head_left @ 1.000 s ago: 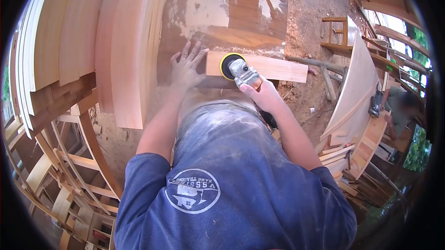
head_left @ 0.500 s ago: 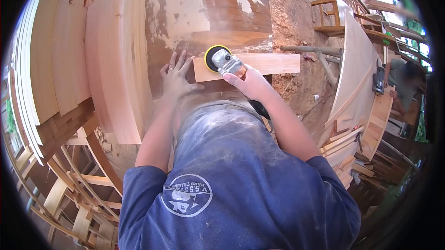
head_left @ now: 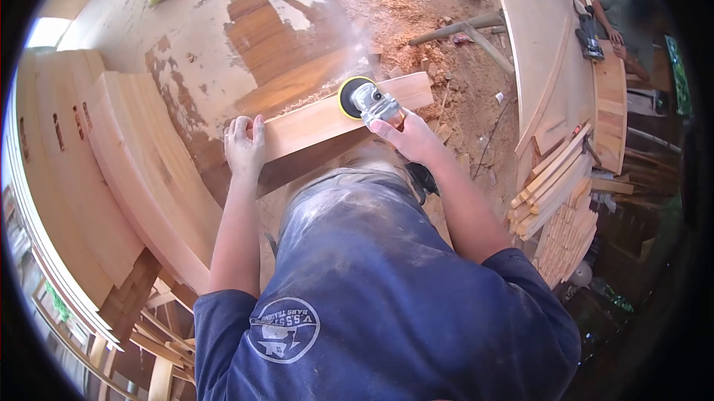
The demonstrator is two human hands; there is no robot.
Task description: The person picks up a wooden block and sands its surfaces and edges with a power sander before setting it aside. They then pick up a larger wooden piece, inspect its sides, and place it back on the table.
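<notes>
A pale wooden board (head_left: 301,130) lies slantwise across the worktable (head_left: 216,52) in front of me. My right hand (head_left: 410,137) is closed around the body of an angle grinder (head_left: 378,105). The grinder carries a round sanding disc (head_left: 349,98) with a yellow rim, and the disc is over the board's face, right of its middle. At the board's left end is my left hand (head_left: 245,150), fingers curled and thumb against the wood. Fine dust hangs beyond the disc.
Large planks (head_left: 141,170) are stacked at my left. Sawdust (head_left: 394,7) covers the ground beyond the table. To the right stand a big pale panel (head_left: 539,37) and a pile of wood strips (head_left: 554,200). Another person (head_left: 625,26) is at the far right, near a power tool (head_left: 589,37).
My left hand has gone from lying spread beside the board to curling at its left end. The grinder has moved right along the board, which now lies more slanted in view.
</notes>
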